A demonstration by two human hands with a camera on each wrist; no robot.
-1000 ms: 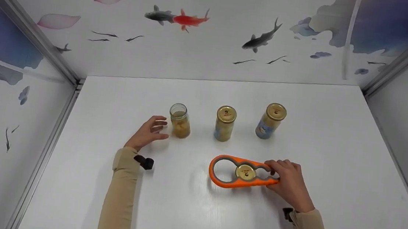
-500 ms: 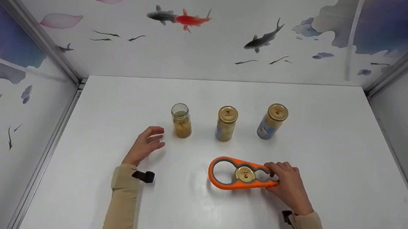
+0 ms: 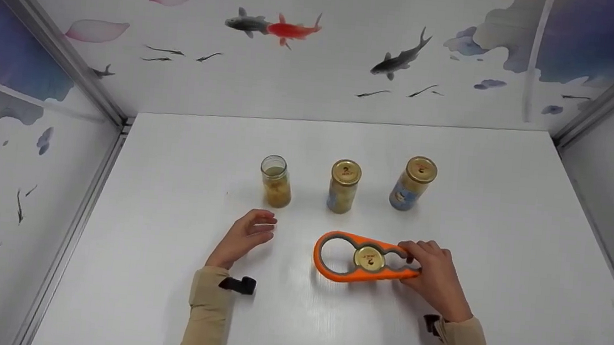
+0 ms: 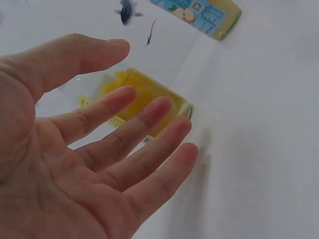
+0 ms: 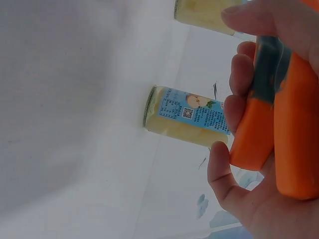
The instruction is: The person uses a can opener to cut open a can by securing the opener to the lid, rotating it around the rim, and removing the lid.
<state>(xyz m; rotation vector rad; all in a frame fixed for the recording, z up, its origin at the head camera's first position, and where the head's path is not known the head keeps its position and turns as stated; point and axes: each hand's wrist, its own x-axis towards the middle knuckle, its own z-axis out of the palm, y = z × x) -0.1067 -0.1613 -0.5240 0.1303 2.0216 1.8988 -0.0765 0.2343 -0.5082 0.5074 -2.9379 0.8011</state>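
My right hand [image 3: 437, 275] grips the handle end of an orange jar opener [image 3: 345, 278] with grey wavy inner edges, held above the table. A gold lid [image 3: 369, 258] sits between the opener's two arms. My left hand [image 3: 244, 239] holds nothing, its fingers spread and slightly bent. It is just in front of a lidless glass jar [image 3: 276, 189] with yellow fruit in liquid, and does not touch it. In the left wrist view that jar [image 4: 154, 87] is partly hidden behind the fingers [image 4: 172, 142].
Two jars with gold lids and blue labels, a middle jar [image 3: 342, 192] and a right jar [image 3: 412, 187], stand upright in a row with the lidless one. The white table [image 3: 282, 326] is walled by printed panels [image 3: 336, 91] at the back and sides.
My left hand has drawn back from beside the lidless jar, toward me and then to the right. The right hand and the opener with the lid stay nearly still.
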